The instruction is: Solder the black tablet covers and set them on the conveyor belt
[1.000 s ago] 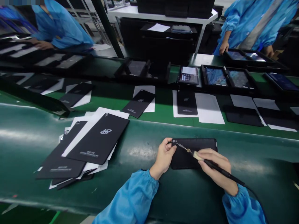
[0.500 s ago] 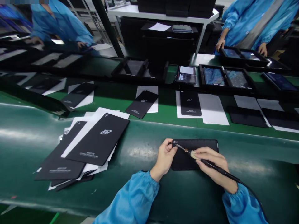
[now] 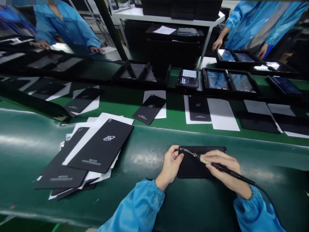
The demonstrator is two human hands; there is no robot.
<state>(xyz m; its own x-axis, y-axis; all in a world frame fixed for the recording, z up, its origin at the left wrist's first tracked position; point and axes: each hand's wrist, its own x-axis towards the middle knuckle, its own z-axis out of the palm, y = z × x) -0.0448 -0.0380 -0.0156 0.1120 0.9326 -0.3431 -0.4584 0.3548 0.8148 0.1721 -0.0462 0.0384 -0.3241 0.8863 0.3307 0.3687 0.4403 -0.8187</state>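
A black tablet (image 3: 193,167) lies face down on the curved green belt, its back panel upward. My left hand (image 3: 170,167) grips its left edge near the top corner. My right hand (image 3: 227,170) holds a corded soldering iron (image 3: 204,158) like a pen. The iron's metal tip rests at the tablet's top-left corner, next to my left thumb and fingers. The contact point is small and partly hidden by my fingers. My blue sleeves cover both forearms.
To my left lies a loose pile of black tablet panels (image 3: 101,145) on white sheets. The green conveyor (image 3: 145,151) carries more panels on paper. Black trays of tablets (image 3: 217,80) lie beyond, and co-workers in blue smocks (image 3: 65,27) stand across it.
My hands and the iron stay at the same corner, with the tablet slightly lower in view. The papered panels have shifted right, and the trays beyond have shifted left.
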